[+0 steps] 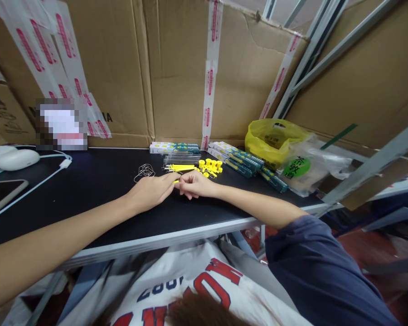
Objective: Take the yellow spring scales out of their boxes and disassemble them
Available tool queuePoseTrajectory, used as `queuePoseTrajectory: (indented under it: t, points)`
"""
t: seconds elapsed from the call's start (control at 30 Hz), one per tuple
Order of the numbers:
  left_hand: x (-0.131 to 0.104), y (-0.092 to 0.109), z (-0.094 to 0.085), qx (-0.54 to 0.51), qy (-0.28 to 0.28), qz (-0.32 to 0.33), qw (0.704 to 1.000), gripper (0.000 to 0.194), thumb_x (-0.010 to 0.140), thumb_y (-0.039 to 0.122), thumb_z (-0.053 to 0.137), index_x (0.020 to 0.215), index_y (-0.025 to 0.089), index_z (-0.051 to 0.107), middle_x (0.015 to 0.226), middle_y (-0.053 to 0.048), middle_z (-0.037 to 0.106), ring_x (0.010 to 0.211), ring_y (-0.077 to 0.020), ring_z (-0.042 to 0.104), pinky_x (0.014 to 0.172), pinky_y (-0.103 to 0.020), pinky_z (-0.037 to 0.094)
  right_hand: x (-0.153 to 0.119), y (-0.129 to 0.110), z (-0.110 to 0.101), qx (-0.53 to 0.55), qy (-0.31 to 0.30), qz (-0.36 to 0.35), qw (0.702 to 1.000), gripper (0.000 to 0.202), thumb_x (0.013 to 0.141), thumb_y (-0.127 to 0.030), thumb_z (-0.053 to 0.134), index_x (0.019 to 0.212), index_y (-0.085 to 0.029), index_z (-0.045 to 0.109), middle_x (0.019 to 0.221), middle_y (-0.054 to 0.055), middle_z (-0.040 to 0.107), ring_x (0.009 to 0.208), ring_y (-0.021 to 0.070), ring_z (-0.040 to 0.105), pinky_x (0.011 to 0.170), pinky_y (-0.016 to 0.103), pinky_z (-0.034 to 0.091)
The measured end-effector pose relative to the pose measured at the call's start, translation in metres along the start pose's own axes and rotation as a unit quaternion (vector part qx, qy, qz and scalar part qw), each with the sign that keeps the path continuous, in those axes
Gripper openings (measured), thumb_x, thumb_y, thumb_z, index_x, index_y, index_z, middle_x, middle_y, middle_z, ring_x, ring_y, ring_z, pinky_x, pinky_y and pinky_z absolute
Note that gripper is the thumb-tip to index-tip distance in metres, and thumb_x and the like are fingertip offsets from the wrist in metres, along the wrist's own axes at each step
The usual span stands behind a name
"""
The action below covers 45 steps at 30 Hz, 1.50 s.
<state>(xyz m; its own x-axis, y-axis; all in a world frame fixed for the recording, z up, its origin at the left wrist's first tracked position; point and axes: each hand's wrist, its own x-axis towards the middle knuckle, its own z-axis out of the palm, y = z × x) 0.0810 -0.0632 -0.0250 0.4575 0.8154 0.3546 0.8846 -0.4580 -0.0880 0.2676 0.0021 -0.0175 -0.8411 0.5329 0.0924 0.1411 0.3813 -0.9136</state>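
1. Small yellow piece (pixel 176 181) pinched between fingertips of both hands, low over the black tabletop (pixel 98 190), near its middle; shape too small to tell.
2. Left hand (pixel 152 190) resting on the tabletop, fingers extended toward the right hand and closed together on the yellow piece.
3. Right hand (pixel 194 184) curled, fingertips meeting those of the left hand at the yellow piece.
4. Just beyond the hands: cluster of yellow plastic parts (pixel 209 166) and thin yellow sticks (pixel 179 168).
5. Left of the sticks: bundle of wire rings (pixel 144 171) lying flat.
6. Behind the yellow parts: flat printed boxes (pixel 174 147) in a row, more boxes (pixel 240 158) angled to the right.
7. Far right: yellow plastic bag (pixel 272 138), clear bag with green label (pixel 301 166) touching it.
8. Far left: white rounded device (pixel 17 159), white cable (pixel 37 181), tablet corner (pixel 2 192).
9. Backdrop: taped cardboard boxes (pixel 177 68).
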Motion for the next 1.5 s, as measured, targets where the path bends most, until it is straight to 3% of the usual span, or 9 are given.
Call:
queuePoseTrajectory:
  t: [0.1, 0.23, 0.4, 0.67, 0.97, 1.2, 1.5]
  points:
    - [-0.001, -0.001, -0.001, -0.012, 0.023, -0.002, 1.000, 0.033, 0.096, 0.030, 0.036, 0.127, 0.022, 0.044, 0.119, -0.005, 0.067, 0.083, -0.0208, 0.070, 0.059, -0.026, 0.048, -0.001, -0.001, -0.001, -0.021, 0.004, -0.008, 1.000, 0.038, 0.079, -0.044, 0.066, 0.062, -0.012, 0.053, 0.040, -0.007, 0.051, 0.028, 0.0011, 0.036, 0.030, 0.013, 0.025]
    - [-0.001, -0.004, -0.004, -0.040, 0.053, -0.036, 0.997, 0.039, 0.094, 0.036, 0.040, 0.130, 0.020, 0.039, 0.104, -0.005, 0.071, 0.079, -0.0208, 0.070, 0.057, -0.025, 0.046, -0.001, -0.002, -0.001, -0.036, 0.016, -0.022, 0.999, 0.039, 0.082, -0.046, 0.062, 0.063, -0.013, 0.052, 0.042, -0.007, 0.051, 0.030, 0.0014, 0.037, 0.033, 0.013, 0.027]
    - [0.001, -0.009, -0.001, -0.076, 0.038, -0.036, 0.996, 0.040, 0.095, 0.038, 0.038, 0.130, 0.017, 0.039, 0.092, -0.007, 0.071, 0.082, -0.0228, 0.069, 0.065, -0.028, 0.048, -0.001, 0.001, -0.001, -0.058, 0.029, -0.038, 0.997, 0.041, 0.085, -0.049, 0.057, 0.065, -0.014, 0.052, 0.045, -0.006, 0.052, 0.033, 0.0020, 0.039, 0.036, 0.014, 0.028]
    - [0.000, -0.008, 0.002, -0.139, 0.026, -0.017, 0.990, 0.035, 0.096, 0.038, 0.035, 0.123, 0.019, 0.044, 0.092, -0.007, 0.071, 0.081, -0.0233, 0.070, 0.067, -0.029, 0.049, 0.001, 0.004, 0.000, -0.077, 0.045, -0.061, 0.994, 0.046, 0.088, -0.054, 0.051, 0.070, -0.012, 0.059, 0.047, -0.004, 0.052, 0.044, 0.0054, 0.047, 0.049, 0.018, 0.035]
    - [0.001, -0.008, -0.001, -0.181, 0.024, -0.018, 0.983, 0.040, 0.095, 0.036, 0.034, 0.130, 0.018, 0.039, 0.085, -0.003, 0.068, 0.074, -0.0199, 0.066, 0.067, -0.027, 0.046, 0.000, 0.000, 0.000, -0.073, 0.030, -0.044, 0.996, 0.051, 0.083, -0.059, 0.055, 0.065, -0.011, 0.060, 0.047, -0.004, 0.052, 0.043, 0.0046, 0.044, 0.047, 0.018, 0.032]
    - [0.000, -0.007, -0.002, -0.137, 0.010, -0.016, 0.990, 0.054, 0.095, 0.034, 0.032, 0.146, 0.020, 0.022, 0.088, -0.003, 0.068, 0.071, -0.0197, 0.066, 0.062, -0.026, 0.044, -0.001, -0.001, -0.001, -0.061, 0.001, -0.033, 0.998, 0.051, 0.084, -0.058, 0.055, 0.064, -0.011, 0.061, 0.046, -0.003, 0.053, 0.041, 0.0042, 0.044, 0.045, 0.017, 0.031]
    - [-0.001, -0.005, -0.002, -0.116, 0.002, -0.009, 0.993, 0.051, 0.094, 0.033, 0.030, 0.142, 0.020, 0.025, 0.093, -0.003, 0.072, 0.078, -0.0229, 0.069, 0.064, -0.028, 0.047, -0.001, -0.002, -0.003, -0.051, -0.012, -0.032, 0.998, 0.050, 0.082, -0.057, 0.058, 0.064, -0.011, 0.061, 0.047, -0.003, 0.053, 0.043, 0.0045, 0.046, 0.046, 0.017, 0.033]
